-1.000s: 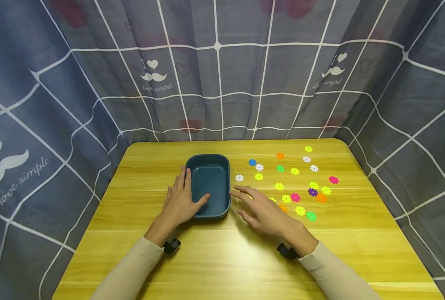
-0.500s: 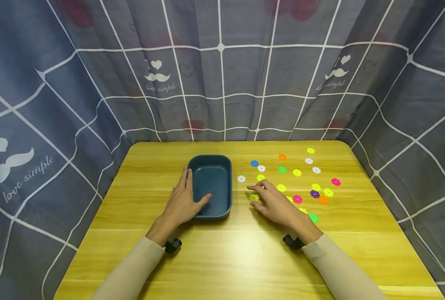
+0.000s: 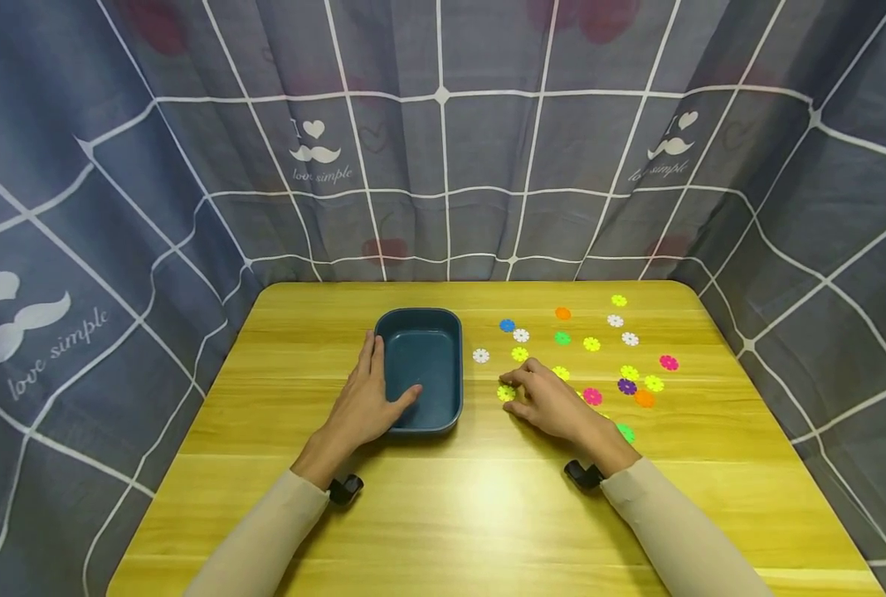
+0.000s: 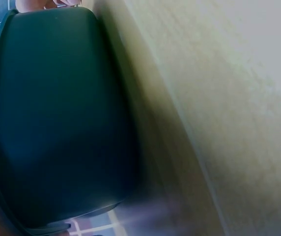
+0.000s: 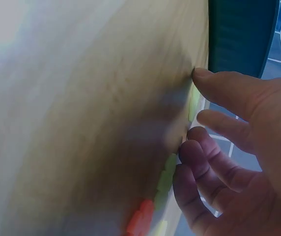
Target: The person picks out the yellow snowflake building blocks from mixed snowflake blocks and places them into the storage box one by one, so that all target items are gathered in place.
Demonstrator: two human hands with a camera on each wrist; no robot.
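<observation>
A dark teal rectangular bin (image 3: 421,365) stands on the table left of centre. My left hand (image 3: 357,406) rests on its left rim, fingers nearly straight along the outer side and thumb reaching over the inside. In the left wrist view the bin's wall (image 4: 57,113) fills the left half. Right of the bin, my right hand (image 3: 543,402) is low over the table, thumb and index finger on either side of a yellow flower-shaped disc (image 3: 506,393). The right wrist view shows a gap between thumb (image 5: 224,86) and index finger; firm contact with the disc cannot be made out.
Several flower discs lie scattered on the right of the wooden table (image 3: 443,514), including a white disc (image 3: 481,356), a blue disc (image 3: 507,326), a pink disc (image 3: 592,397) and a purple disc (image 3: 626,386). A grey checked curtain (image 3: 480,149) surrounds the table's back and sides.
My right hand has moved from beside the bin's right edge rightward to the yellow disc, and its thumb and index finger have drawn closer around it. The left hand stays on the bin.
</observation>
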